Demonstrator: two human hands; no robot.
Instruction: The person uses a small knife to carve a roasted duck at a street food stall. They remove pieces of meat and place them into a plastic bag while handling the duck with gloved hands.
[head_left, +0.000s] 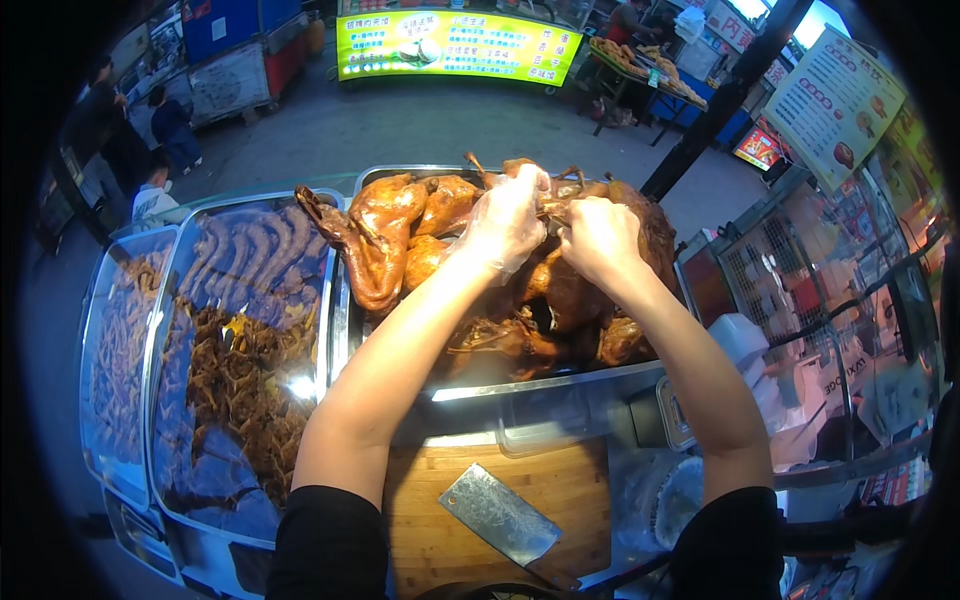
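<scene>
Glossy brown roast ducks (386, 247) lie piled in a deep metal tray (480, 391) in front of me. My left hand (508, 221), in a thin clear plastic glove, grips part of a duck at the tray's far side. Close to its right, my right hand (602, 234) is closed on a part of the duck too; whether it wears a glove I cannot tell. The exact part between the hands is largely hidden by the fingers. Nearer my body, a metal cleaver (501, 514) lies flat on a wooden cutting board (427, 555).
Metal trays of sausages (259, 247) and dark braised meat (247, 405) stand at the left. White foam boxes (739, 341) and a plastic-lined round container (679, 499) are at the right. A dark pole (697, 142) rises beyond the ducks; people (172, 131) are across the walkway.
</scene>
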